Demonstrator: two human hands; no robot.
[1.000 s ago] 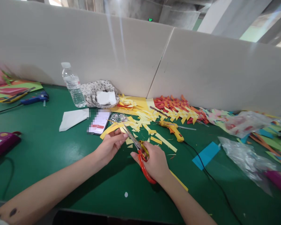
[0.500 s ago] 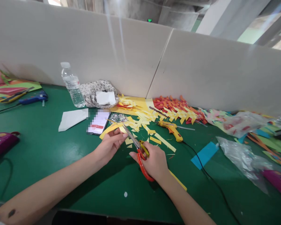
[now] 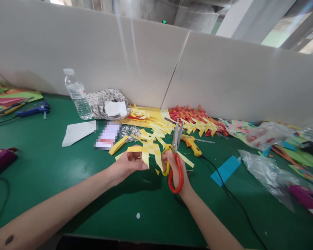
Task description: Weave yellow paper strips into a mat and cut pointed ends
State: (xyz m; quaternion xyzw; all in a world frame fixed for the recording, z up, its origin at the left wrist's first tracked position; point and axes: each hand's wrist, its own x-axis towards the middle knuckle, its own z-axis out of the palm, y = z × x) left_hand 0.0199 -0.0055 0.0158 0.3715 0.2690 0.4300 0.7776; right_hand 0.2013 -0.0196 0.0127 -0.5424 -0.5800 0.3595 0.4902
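Observation:
My left hand (image 3: 126, 166) is closed on a yellow woven paper piece (image 3: 153, 148), whose strips stick out left and hang down. In my right hand (image 3: 184, 173) are scissors (image 3: 179, 166) with red and yellow handles, blades slightly parted and pointing away from me. The right fingertips are close to the paper piece's right strip; I cannot tell whether they touch it. Beyond the hands lie yellow paper scraps (image 3: 156, 129), and a yellow hot glue gun (image 3: 191, 144) rests right of the scissors.
A water bottle (image 3: 79, 99), a white paper (image 3: 78, 132) and a phone (image 3: 108, 135) lie to the left. Orange and red woven pieces (image 3: 187, 114) are piled by the partition (image 3: 120, 52). At right are a blue paper (image 3: 226, 170), plastic bags (image 3: 263, 177) and a black cord (image 3: 234, 198).
The scissors have swung from pointing left at my left fingers to pointing away, further right. The yellow woven paper piece now shows spread out between my hands.

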